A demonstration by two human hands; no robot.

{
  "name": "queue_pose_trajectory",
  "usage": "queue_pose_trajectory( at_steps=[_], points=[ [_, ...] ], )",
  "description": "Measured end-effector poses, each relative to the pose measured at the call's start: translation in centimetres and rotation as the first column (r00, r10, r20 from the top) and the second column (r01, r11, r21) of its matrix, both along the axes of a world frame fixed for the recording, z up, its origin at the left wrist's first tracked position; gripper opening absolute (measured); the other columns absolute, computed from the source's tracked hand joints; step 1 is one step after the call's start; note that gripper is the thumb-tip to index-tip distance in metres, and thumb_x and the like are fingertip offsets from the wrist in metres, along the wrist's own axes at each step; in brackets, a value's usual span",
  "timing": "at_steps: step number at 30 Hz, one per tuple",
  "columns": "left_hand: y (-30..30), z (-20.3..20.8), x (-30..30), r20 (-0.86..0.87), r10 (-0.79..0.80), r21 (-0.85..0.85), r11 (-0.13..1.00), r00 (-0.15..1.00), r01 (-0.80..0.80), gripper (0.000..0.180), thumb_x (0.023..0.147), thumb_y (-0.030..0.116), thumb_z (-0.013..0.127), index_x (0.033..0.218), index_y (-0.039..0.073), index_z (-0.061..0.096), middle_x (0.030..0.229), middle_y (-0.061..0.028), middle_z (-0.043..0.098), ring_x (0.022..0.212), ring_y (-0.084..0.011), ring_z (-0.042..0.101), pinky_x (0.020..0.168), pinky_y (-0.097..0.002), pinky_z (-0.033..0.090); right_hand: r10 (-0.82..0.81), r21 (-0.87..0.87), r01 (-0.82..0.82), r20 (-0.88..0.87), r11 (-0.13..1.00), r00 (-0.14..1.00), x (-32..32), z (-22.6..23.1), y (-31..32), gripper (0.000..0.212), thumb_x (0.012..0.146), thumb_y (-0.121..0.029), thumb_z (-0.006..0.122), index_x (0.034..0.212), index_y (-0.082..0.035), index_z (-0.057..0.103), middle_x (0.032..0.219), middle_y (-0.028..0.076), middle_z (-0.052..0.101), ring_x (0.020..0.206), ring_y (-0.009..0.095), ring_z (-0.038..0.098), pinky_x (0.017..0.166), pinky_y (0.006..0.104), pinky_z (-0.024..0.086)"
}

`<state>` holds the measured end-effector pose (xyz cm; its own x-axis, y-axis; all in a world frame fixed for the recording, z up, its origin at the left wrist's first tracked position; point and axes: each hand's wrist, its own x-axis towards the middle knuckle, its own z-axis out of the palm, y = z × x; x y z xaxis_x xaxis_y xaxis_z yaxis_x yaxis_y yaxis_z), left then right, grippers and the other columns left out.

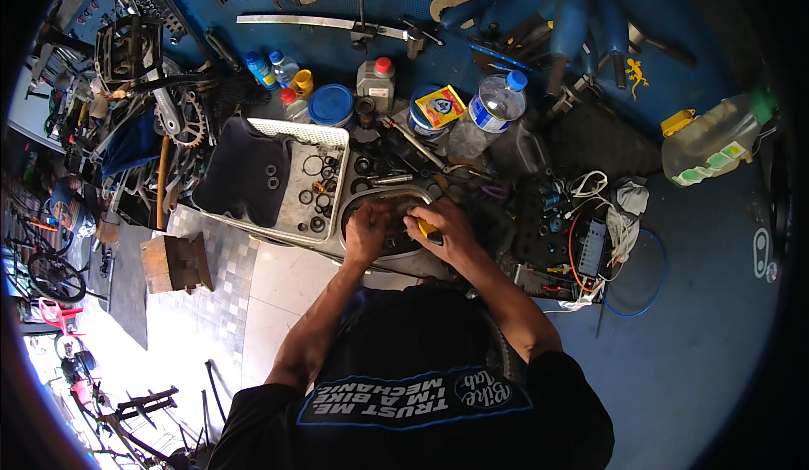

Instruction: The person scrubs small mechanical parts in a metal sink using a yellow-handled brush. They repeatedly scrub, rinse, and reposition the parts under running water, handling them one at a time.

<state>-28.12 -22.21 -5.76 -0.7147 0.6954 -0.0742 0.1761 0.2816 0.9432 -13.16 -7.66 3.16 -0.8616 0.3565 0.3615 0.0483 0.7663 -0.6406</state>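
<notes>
my right hand is curled closed around a yellow-and-black object, over the round metal basin. my left hand is half-closed at the basin's left side; i can't tell whether it grips anything. farther left, a white plastic basket holds rings and black cloth.

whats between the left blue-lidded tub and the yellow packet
In the head view, a grey red-capped bottle stands between them, with a dark cylindrical part just in front.
</notes>
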Motion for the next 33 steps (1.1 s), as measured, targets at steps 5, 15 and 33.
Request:
queue_pose_trajectory(
  at_steps=[5, 15, 33],
  points=[
    [-0.1, 1.3, 0.4, 0.072, 0.021, -0.043, 0.999, 0.997, -0.018, 0.017, 0.102, 0.008, 0.072, 0.116, 0.0, 0.073, 0.093, -0.0111, 0.081, 0.084, -0.0145, 0.077, 0.072, -0.0316, 0.061, -0.002, 0.027, 0.002, 0.015, 1.0, 1.0, 0.5, -0.3, -0.3, 0.021, 0.089, -0.017, 0.088, 0.106, -0.008, 0.078, 0.095, 0.011, 0.077, 0.083, 0.032, 0.072, 0.074, 0.0426, 0.058],
    [-0.5, 2.0, 0.6, 0.149, 0.003, 0.0, 1.0, 0.989, -0.003, 0.02, 0.105, 0.009, 0.069, 0.12, -0.003, 0.073, 0.092, -0.0106, 0.08, 0.08, -0.0175, 0.08, 0.072, -0.0312, 0.062, 0.07, 0.058, -0.068, -0.019, 0.996, 0.997, 0.9, 1.4, -0.5, 0.024, 0.087, -0.016, 0.09, 0.107, -0.008, 0.08, 0.096, 0.01, 0.078, 0.086, 0.031, 0.073, 0.076, 0.0411, 0.059],
    [-0.5, 2.0, 0.1, 0.373, -0.115, 0.126, 0.989, 0.921, 0.072, 0.042, 0.101, 0.002, 0.069, 0.142, -0.006, 0.064, 0.104, -0.0108, 0.078, 0.085, -0.0135, 0.074, 0.081, -0.0293, 0.06, -0.034, -0.446, 0.066, 0.079, 0.893, 0.996, -0.5, 1.7, 0.4, 0.022, 0.103, -0.023, 0.078, 0.11, -0.002, 0.08, 0.081, 0.003, 0.076, 0.075, 0.008, 0.07, 0.067, 0.0286, 0.055]
  ],
)
